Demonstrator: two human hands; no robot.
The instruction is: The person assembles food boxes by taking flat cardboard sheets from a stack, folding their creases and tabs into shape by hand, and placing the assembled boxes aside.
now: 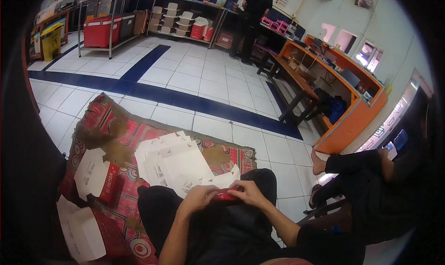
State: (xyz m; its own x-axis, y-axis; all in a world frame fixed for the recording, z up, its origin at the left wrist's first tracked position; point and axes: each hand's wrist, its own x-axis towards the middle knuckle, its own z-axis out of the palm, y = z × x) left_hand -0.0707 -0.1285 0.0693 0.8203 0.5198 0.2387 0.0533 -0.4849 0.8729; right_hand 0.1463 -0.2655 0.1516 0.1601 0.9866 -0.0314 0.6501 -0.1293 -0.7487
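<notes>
Over my lap, a partly folded red-and-white cardboard box [225, 195] lies between my two hands. My left hand [198, 200] grips its left side with bent fingers, and my right hand [249, 193] pinches the right side. White flaps of the box stick up beyond my fingers. Just past my knees, a pile of flat white cardboard blanks [169, 165] rests on the patterned mat [148, 129]. To my left stand a shaped red-and-white box [98, 178] with its white lid raised and, nearer me, another open box [88, 235].
A seated person [371, 181] holding a phone is close on my right. Beyond them are an orange counter [359, 119] and a wooden bench [294, 77]. At the back, another person [252, 22] stands by shelves with stacked boxes [178, 22]; a red cooler [101, 32] sits on a rack.
</notes>
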